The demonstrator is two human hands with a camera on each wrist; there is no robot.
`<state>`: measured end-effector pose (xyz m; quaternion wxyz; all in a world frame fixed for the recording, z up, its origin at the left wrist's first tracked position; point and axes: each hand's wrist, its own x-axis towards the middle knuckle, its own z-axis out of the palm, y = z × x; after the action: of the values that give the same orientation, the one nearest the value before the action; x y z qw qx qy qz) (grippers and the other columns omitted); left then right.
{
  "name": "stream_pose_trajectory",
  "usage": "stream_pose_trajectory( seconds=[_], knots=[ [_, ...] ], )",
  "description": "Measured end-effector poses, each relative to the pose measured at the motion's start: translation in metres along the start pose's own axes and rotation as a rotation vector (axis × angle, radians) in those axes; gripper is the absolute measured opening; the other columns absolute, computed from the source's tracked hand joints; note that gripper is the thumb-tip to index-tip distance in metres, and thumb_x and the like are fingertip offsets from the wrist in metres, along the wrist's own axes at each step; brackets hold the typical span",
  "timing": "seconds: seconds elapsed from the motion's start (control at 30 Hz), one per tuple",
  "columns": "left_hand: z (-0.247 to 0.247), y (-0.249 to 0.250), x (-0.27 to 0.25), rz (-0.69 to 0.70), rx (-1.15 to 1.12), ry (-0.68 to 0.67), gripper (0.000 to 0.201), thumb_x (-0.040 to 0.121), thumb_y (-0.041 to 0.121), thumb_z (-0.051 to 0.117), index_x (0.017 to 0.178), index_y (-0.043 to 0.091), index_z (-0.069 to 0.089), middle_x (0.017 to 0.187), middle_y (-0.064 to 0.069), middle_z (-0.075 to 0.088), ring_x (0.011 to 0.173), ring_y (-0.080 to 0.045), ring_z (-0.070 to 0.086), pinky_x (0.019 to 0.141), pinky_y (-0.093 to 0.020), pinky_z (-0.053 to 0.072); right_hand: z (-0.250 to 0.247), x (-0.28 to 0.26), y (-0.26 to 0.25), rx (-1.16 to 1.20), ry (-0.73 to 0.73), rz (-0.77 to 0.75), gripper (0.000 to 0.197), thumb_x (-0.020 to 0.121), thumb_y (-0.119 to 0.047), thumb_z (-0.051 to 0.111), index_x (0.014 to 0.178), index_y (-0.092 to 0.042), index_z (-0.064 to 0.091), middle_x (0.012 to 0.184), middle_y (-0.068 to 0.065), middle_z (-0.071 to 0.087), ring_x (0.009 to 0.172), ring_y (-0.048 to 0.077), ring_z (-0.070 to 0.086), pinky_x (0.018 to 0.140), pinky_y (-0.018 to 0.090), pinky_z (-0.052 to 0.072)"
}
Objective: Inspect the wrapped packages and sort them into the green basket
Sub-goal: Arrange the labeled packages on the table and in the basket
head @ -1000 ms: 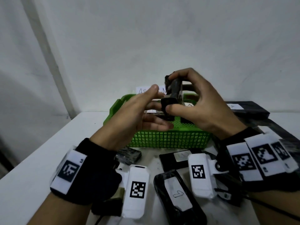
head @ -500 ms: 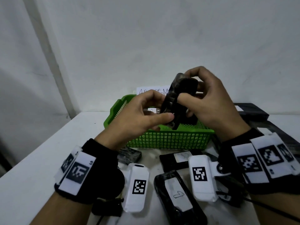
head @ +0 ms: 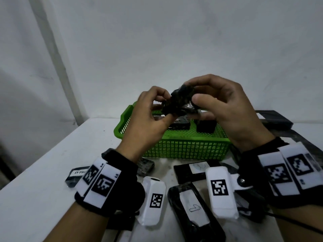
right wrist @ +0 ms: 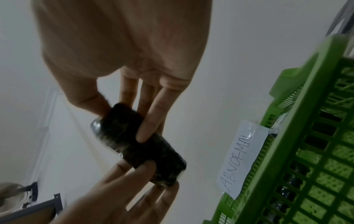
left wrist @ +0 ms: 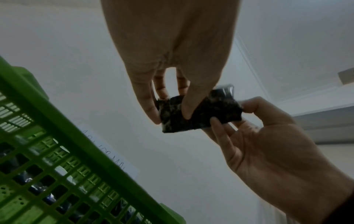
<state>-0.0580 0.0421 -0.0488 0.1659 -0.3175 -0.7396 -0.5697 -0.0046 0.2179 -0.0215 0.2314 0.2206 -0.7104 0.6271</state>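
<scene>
Above the green basket (head: 183,151), left hand (head: 148,119) and right hand (head: 232,110) each pinch one end of a dark wrapped package (head: 180,102) in a fingertip grip.

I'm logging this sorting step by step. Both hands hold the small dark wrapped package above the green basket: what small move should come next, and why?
Probably turn the small dark plastic-wrapped package once more between the fingertips. The left hand and right hand pinch its opposite ends above the green plastic mesh basket, labelled ABNORMAL, so the check looks unfinished.
</scene>
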Motion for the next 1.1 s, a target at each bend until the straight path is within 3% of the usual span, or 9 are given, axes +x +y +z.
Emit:
stream_pose_trajectory(
  seconds=[0.17, 0.37, 0.43, 0.57, 0.7, 0.77, 0.9, 1.0, 1.1],
  knots=[
    [-0.001, 0.006, 0.001, -0.039, -0.129, 0.017, 0.013, 0.088, 0.029, 0.067, 0.101, 0.029, 0.064, 0.119, 0.0, 0.059, 0.108, -0.02, 0.068, 0.088, -0.042, 0.059, -0.003, 0.003, 0.006, -0.065, 0.19, -0.152, 0.019, 0.081, 0.002, 0.054, 0.092, -0.009, 0.066, 0.095, 0.009, 0.079, 0.094, 0.024, 0.076, 0.082, 0.041, 0.063],
    [-0.006, 0.011, 0.005, -0.346, -0.402, -0.03, 0.024, 0.099, 0.028, 0.057, 0.109, 0.008, 0.064, 0.107, -0.012, 0.07, 0.074, -0.018, 0.069, 0.072, -0.028, 0.06, -0.009, 0.001, 0.002, 0.059, 0.111, -0.08, 0.03, 0.087, 0.006, 0.049, 0.094, -0.015, 0.07, 0.1, 0.006, 0.079, 0.099, 0.024, 0.075, 0.078, 0.036, 0.062],
    [-0.007, 0.009, 0.005, -0.33, -0.398, 0.034, 0.023, 0.095, 0.022, 0.063, 0.111, 0.006, 0.063, 0.109, -0.018, 0.069, 0.074, -0.019, 0.069, 0.074, -0.029, 0.059, -0.011, 0.002, 0.002, 0.043, 0.104, 0.012, 0.035, 0.094, 0.002, 0.046, 0.098, -0.019, 0.073, 0.109, 0.007, 0.077, 0.104, 0.023, 0.073, 0.074, 0.034, 0.061],
    [-0.01, 0.009, 0.004, -0.225, -0.352, 0.079, 0.021, 0.089, 0.012, 0.071, 0.109, 0.014, 0.062, 0.112, -0.008, 0.064, 0.083, -0.014, 0.072, 0.086, -0.035, 0.059, -0.017, 0.003, 0.001, 0.104, 0.005, 0.214, 0.034, 0.084, -0.023, 0.054, 0.113, -0.023, 0.072, 0.123, 0.003, 0.072, 0.109, 0.018, 0.071, 0.071, 0.036, 0.061],
    [-0.009, 0.013, 0.002, -0.163, -0.241, 0.04, 0.031, 0.077, 0.028, 0.078, 0.104, 0.028, 0.063, 0.113, -0.001, 0.069, 0.095, -0.026, 0.073, 0.094, -0.052, 0.055, -0.014, 0.002, 0.006, -0.001, 0.079, 0.187, 0.033, 0.082, -0.017, 0.079, 0.114, -0.017, 0.069, 0.117, 0.006, 0.072, 0.1, 0.015, 0.073, 0.069, 0.031, 0.061],
    [-0.008, 0.015, 0.002, -0.18, -0.285, 0.017, 0.029, 0.08, 0.031, 0.075, 0.104, 0.024, 0.061, 0.112, -0.005, 0.07, 0.095, -0.022, 0.073, 0.092, -0.046, 0.057, -0.012, 0.002, 0.007, -0.034, 0.105, 0.158, 0.03, 0.08, -0.016, 0.079, 0.109, -0.017, 0.07, 0.107, 0.003, 0.074, 0.096, 0.015, 0.074, 0.073, 0.031, 0.062],
    [-0.01, 0.018, 0.004, -0.217, -0.484, -0.004, 0.008, 0.099, 0.011, 0.055, 0.102, 0.014, 0.061, 0.1, -0.008, 0.067, 0.081, -0.012, 0.069, 0.078, -0.025, 0.057, -0.016, 0.002, 0.006, 0.031, 0.083, 0.166, 0.029, 0.074, -0.026, 0.076, 0.101, -0.015, 0.071, 0.093, 0.002, 0.073, 0.088, 0.013, 0.074, 0.073, 0.03, 0.062],
    [-0.01, 0.018, 0.004, -0.217, -0.543, -0.012, 0.007, 0.096, 0.011, 0.058, 0.1, 0.014, 0.062, 0.097, -0.009, 0.067, 0.079, -0.01, 0.068, 0.077, -0.023, 0.056, -0.017, 0.003, 0.007, 0.018, 0.094, 0.167, 0.009, 0.091, -0.017, 0.068, 0.099, -0.016, 0.071, 0.093, 0.0, 0.071, 0.091, 0.009, 0.073, 0.074, 0.029, 0.062],
    [-0.01, 0.017, 0.003, -0.231, -0.592, -0.015, 0.014, 0.087, 0.015, 0.064, 0.1, 0.012, 0.063, 0.091, -0.006, 0.07, 0.075, -0.008, 0.069, 0.075, -0.021, 0.057, -0.016, 0.003, 0.008, 0.004, 0.104, 0.162, 0.01, 0.089, -0.024, 0.068, 0.095, -0.017, 0.072, 0.095, 0.002, 0.071, 0.092, 0.008, 0.073, 0.073, 0.026, 0.061]
  ],
)
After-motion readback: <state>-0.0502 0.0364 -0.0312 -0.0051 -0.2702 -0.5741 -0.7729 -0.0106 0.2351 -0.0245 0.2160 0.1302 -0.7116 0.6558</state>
